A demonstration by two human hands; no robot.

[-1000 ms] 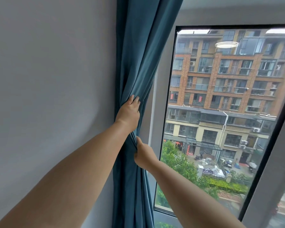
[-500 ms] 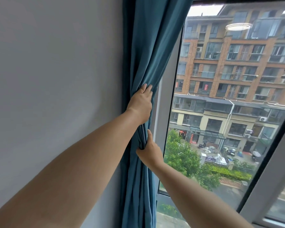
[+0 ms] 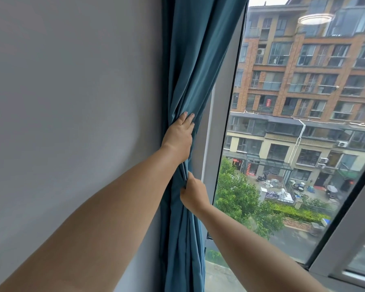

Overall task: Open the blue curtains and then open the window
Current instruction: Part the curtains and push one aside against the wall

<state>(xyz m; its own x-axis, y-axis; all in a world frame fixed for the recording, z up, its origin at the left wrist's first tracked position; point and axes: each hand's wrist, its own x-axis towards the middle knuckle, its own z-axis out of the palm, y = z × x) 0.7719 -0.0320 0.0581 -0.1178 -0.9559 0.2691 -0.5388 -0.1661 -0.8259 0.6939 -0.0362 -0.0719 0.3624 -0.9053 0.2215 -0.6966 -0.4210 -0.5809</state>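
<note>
Head view: the blue curtain [image 3: 190,60] hangs bunched along the left edge of the window [image 3: 282,123], against the wall [image 3: 72,102]. The left hand [image 3: 178,138] closes round the gathered folds. Just below it, the right hand [image 3: 193,193] grips the same bundle, thumb pointing up. To finish this step well, the person should push the bundle toward the wall, clear of the frame, before letting go.

plain teal-blue curtain [image 3: 190,60], pale grey wall [image 3: 72,91], orange-brick and cream building [image 3: 303,81] outside, green tree [image 3: 236,199].
</note>
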